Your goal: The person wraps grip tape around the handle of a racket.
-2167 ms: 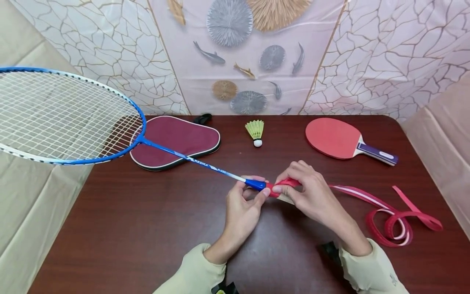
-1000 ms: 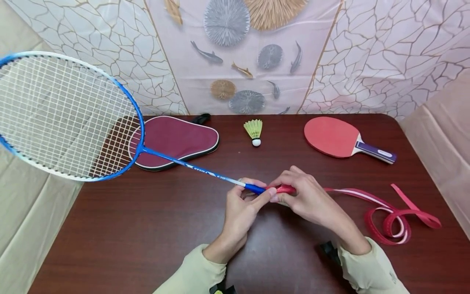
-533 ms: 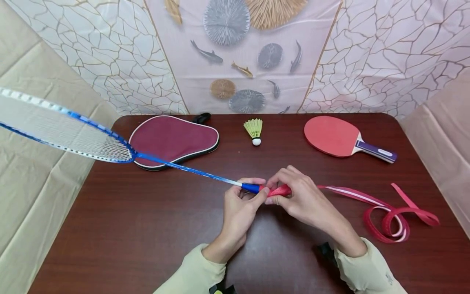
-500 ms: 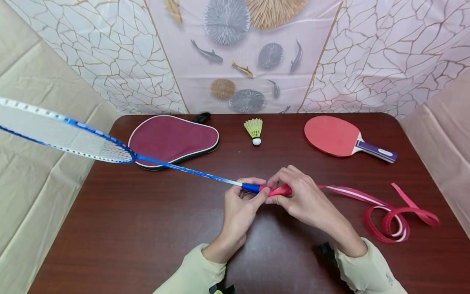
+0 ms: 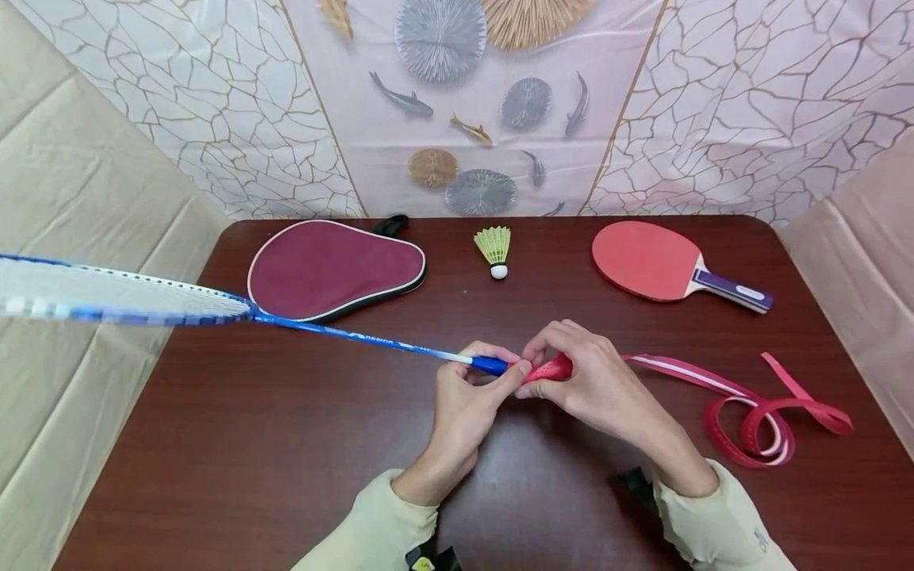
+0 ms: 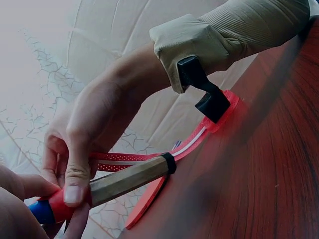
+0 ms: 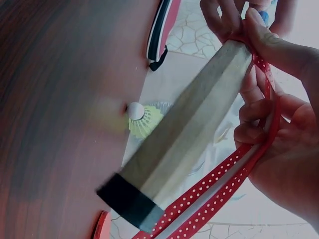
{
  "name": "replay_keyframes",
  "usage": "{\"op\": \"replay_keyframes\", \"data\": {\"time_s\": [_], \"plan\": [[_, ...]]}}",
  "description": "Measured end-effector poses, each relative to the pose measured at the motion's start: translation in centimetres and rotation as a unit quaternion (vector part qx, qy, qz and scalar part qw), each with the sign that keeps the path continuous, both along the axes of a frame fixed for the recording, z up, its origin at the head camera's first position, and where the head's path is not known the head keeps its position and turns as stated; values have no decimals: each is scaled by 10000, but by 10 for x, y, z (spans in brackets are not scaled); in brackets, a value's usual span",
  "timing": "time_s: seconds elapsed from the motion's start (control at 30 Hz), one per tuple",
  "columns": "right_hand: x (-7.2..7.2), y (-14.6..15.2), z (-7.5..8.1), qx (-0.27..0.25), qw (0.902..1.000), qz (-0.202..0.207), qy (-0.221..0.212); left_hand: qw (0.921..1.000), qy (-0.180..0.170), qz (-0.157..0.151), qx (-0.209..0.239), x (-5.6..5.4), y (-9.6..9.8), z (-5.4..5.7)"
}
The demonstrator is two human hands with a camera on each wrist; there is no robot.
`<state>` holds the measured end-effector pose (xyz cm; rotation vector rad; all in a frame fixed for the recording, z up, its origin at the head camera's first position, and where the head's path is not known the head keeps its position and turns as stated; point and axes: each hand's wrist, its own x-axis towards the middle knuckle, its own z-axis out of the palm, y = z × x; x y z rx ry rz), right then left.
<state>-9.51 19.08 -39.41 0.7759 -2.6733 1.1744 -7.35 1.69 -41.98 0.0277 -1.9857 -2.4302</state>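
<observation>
A blue and white badminton racket [image 5: 371, 339] is held above the table, its head at the left and seen almost edge-on. My left hand [image 5: 460, 412] holds it at the blue cone, thumb and fingers around the top of the handle. There my right hand [image 5: 603, 381] pinches a perforated red grip tape [image 5: 678, 369], close to the left thumb. Red tape circles the handle's top. Below it the wooden handle [image 7: 189, 119] is bare down to its black end cap [image 7: 130, 201]. The tape passes through the right hand and trails onto the table in loops.
A maroon paddle case [image 5: 332, 270] lies at the back left of the brown table [image 5: 286, 460]. Behind the hands is a yellow shuttlecock [image 5: 494, 250]. A red table tennis paddle [image 5: 650, 262] lies at the back right. Patterned cloth hangs behind the table.
The racket has turned about its shaft, its face going from broad to nearly edge-on. Its head now sits lower at the left. Both hands stay at the handle's top.
</observation>
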Motion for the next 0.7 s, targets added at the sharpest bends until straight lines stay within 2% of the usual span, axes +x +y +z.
{"op": "replay_keyframes", "data": {"time_s": [0.13,0.3,0.37,0.5,0.6,0.7], "plan": [[-1,2,0,99,9999,-103,44,9995,267,5,-162,-1,0,2],[-2,3,1,675,9969,-374,168,9960,655,56,-602,-2,0,4],[-2,4,1,818,9956,-417,205,9963,651,-11,-560,-2,0,5],[-3,6,1,894,9951,-323,257,9985,431,-173,-287,-2,0,5],[-2,7,2,904,9956,-113,220,9991,310,-270,-137,-2,-1,3],[-1,10,5,824,9964,162,86,9988,331,-348,-91,-3,-2,2]]}}
